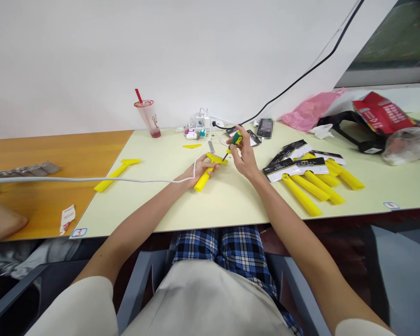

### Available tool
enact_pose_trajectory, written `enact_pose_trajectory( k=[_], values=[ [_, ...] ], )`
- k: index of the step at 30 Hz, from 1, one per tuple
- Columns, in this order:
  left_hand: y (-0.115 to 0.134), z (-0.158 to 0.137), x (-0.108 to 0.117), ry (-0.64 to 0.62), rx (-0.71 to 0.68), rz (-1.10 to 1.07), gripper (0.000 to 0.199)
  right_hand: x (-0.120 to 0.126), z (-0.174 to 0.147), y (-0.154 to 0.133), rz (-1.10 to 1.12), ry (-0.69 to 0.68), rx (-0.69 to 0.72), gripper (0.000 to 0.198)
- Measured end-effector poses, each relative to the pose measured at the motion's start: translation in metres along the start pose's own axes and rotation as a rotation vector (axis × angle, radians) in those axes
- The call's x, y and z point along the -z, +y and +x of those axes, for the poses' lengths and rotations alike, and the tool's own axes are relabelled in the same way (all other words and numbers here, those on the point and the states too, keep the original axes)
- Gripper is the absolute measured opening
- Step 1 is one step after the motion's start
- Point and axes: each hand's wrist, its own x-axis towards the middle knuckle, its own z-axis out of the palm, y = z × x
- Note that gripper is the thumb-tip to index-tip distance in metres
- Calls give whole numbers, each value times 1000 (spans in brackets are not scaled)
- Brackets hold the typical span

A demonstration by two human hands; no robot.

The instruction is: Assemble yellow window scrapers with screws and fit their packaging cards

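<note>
My left hand [202,171] is wrapped around a yellow T-shaped scraper [203,181], its wide head pointing away from me. In my right hand [245,156] is a screwdriver [236,138] with a green and yellow handle, tilted down to the left. The screwdriver's tip meets the right end of the scraper's head; whether it sits in a screw is too small to tell. Another yellow scraper [116,175] lies on the table to the left. A flat yellow piece [192,146] rests just beyond my left hand.
Several carded yellow scrapers [306,189] are piled on the right of the table [182,212]. A cup with a red straw [149,119] stands at the back. A white cable [91,179] crosses over my left wrist. Further right are a pink bag [308,112] and a red packet [383,114].
</note>
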Motion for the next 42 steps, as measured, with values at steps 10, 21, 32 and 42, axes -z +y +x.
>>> enact_pose_trajectory(
  k=[10,21,32,42],
  values=[
    [-3,-1,-1,2,-32,143,64,1,1,-2,-26,50,-16,80],
    [-6,6,3,33,-70,287,68,0,1,-2,-48,124,22,81],
    [12,-9,18,-8,-209,716,100,-8,-2,3,-9,131,-21,83],
    [26,-18,29,35,-351,986,69,-8,2,-10,34,-85,16,76]
  ],
)
